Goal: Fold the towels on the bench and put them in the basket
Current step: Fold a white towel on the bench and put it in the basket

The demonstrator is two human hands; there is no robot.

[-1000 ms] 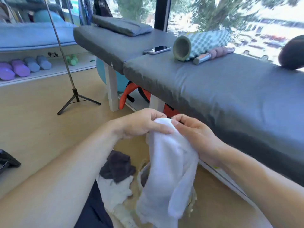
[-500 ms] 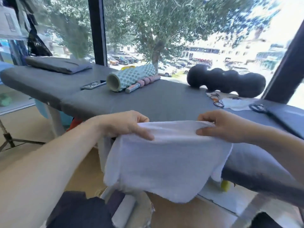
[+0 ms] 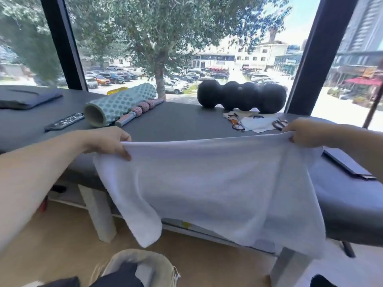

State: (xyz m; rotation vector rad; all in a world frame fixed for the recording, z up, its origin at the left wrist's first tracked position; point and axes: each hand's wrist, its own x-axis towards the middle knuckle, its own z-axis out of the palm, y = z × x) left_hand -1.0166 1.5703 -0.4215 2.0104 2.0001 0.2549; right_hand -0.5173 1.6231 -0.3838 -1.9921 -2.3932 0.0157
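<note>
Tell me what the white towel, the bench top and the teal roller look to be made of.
White towel: soft matte cloth, likely cotton terry; it drapes and creases.
Bench top: dark grey padded cover, probably vinyl or faux leather; smooth with a faint sheen.
Teal roller: seemingly foam over a pale hollow core; bumpy, matte surface.

Bright daylight floods through the windows (image 3: 207, 48) — outside glares white; wide-angle bending at edges, slight softness.

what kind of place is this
Probably a physiotherapy or massage studio: a padded grey treatment bench carries a teal foam roller, a pink massage stick and a black peanut-shaped roller by big street-facing windows.
</note>
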